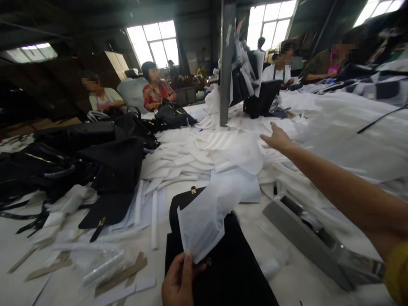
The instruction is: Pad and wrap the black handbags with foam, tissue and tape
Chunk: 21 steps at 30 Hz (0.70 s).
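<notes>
In the head view, my left hand (180, 276) pinches the lower corner of a thin, translucent white sheet (202, 225) between thumb and fingers. The sheet stands up over a black bag (236, 263), whose raised flap carries a small gold clasp (193, 190). My right hand (277, 138) is stretched far forward over the white table, fingers apart, with nothing visible in it. Below and left of that hand lies a heap of white foam-like strips (178, 163), with a crumpled translucent sheet (244, 151) on top.
Black bags (117, 170) are piled at the left. A grey device (318, 242) with a dark slot lies under my right arm. A metal post (227, 63) rises mid-table. Translucent sheeting (360, 136) covers the right side. Several people sit across the table. Brown scraps (124, 274) lie front left.
</notes>
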Each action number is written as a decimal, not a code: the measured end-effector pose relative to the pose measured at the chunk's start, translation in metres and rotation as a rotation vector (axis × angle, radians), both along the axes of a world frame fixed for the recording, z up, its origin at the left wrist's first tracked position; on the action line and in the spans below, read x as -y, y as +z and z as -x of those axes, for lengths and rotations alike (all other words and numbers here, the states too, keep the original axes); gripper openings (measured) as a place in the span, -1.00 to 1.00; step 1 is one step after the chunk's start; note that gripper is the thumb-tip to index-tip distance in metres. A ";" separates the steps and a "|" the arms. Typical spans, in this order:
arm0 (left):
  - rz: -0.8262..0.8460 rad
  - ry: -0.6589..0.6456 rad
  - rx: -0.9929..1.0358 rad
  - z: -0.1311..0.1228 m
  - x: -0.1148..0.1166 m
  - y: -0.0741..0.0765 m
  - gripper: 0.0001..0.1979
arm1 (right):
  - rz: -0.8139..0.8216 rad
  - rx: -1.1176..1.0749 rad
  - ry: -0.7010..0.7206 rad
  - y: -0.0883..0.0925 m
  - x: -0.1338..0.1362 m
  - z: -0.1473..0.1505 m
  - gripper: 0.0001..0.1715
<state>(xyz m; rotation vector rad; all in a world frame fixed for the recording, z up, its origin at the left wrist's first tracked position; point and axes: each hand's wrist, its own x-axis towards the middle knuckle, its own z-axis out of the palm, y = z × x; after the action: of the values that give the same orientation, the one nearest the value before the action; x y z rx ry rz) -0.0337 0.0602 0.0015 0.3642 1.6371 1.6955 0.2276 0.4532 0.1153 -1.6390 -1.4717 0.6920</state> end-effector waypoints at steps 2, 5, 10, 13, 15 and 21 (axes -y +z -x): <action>0.017 -0.068 -0.024 0.001 0.003 0.006 -0.57 | -0.231 0.202 0.169 0.011 0.043 0.007 -0.21; -0.060 -0.110 0.002 0.001 0.004 0.011 -0.66 | -0.440 0.349 0.669 0.020 0.147 0.028 -0.56; -0.257 -0.071 0.026 -0.003 -0.001 0.015 -0.75 | -0.473 0.291 1.122 -0.029 0.312 0.058 -0.45; -0.344 -0.044 0.039 -0.004 -0.002 0.014 -0.76 | -0.501 0.422 1.019 -0.072 0.342 0.070 -0.37; -0.371 -0.038 0.040 -0.004 -0.003 0.013 -0.74 | -0.471 0.518 0.914 -0.093 0.341 0.074 -0.30; -0.401 -0.020 -0.055 -0.011 0.002 0.032 -0.70 | -0.417 0.653 0.935 -0.102 0.329 0.077 -0.38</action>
<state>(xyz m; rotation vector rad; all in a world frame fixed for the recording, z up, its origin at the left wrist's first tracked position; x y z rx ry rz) -0.0231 0.0583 0.0333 0.6211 1.3179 2.0121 0.1509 0.1245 0.0136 -0.8062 -2.6905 0.2553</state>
